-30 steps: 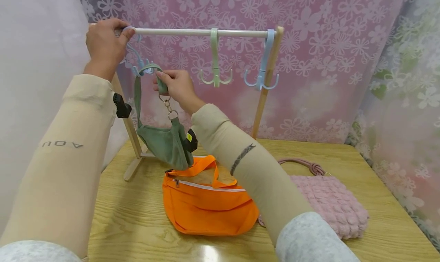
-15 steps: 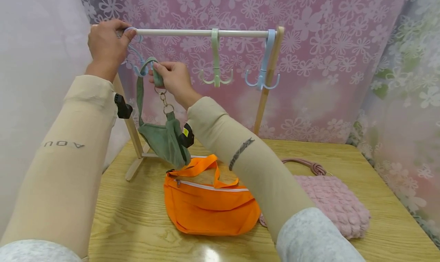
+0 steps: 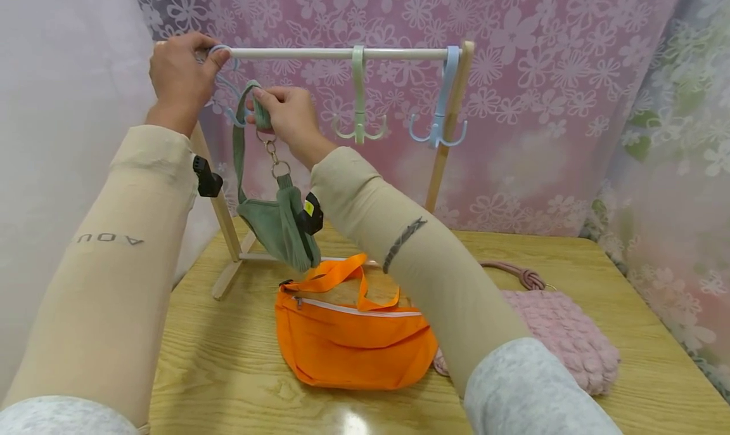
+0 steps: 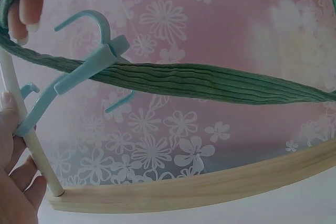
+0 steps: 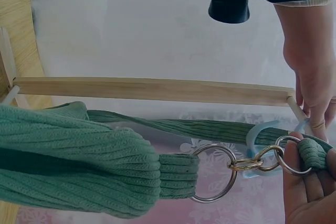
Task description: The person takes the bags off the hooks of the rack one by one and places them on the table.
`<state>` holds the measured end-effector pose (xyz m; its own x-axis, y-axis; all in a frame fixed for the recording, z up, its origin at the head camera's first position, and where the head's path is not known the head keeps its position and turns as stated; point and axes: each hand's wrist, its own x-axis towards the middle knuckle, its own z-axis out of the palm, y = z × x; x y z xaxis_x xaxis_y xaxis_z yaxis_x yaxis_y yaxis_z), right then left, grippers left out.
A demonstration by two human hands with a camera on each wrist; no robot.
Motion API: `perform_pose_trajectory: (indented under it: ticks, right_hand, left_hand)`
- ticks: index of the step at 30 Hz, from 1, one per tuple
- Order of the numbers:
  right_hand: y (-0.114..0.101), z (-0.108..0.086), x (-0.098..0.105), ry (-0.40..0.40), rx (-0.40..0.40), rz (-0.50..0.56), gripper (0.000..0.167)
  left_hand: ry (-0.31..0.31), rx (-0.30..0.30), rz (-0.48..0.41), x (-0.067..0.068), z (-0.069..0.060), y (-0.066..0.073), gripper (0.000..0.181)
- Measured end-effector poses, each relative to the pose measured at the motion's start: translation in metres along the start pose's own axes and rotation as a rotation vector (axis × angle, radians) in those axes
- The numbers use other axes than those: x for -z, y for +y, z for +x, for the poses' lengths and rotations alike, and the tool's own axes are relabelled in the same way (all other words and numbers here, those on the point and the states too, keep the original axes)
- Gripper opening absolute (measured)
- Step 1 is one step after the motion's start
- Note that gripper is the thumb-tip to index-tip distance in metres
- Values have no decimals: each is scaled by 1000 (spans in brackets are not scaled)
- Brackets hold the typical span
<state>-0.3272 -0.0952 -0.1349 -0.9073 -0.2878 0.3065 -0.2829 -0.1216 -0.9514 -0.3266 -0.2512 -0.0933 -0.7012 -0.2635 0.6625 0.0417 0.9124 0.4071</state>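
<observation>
At the rail's left end in the head view, my left hand [image 3: 184,73] pinches the top of a light blue multi-prong hook [image 4: 86,69] against the white rail [image 3: 296,53]. My right hand [image 3: 292,119] grips the strap [image 4: 210,83] of a green corduroy bag [image 3: 279,232] near its chain of metal rings [image 5: 241,164]. The bag hangs below that hand, its strap arching beside the hook's prongs. In the left wrist view the strap crosses behind the hook's stem; whether a prong bears it, I cannot tell.
A green hook [image 3: 358,99] and another blue hook [image 3: 441,99] hang farther right on the rail. Wooden legs [image 3: 450,127] support the rack. An orange bag [image 3: 353,346] and a fluffy pink bag [image 3: 564,333] lie on the wooden table [image 3: 228,359].
My right hand has risen with the green bag's strap, lifting the bag slightly. The strap's arch has moved from around the prongs to above them. My left hand keeps its place on the hook.
</observation>
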Motion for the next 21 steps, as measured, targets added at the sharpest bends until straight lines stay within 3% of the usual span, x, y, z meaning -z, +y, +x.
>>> perform_pose_trajectory:
  ticks: [21]
  right_hand:
    - [-37, -4, -7, 35, 0, 19, 26]
  left_hand:
    - [15, -13, -14, 0, 2, -2, 48]
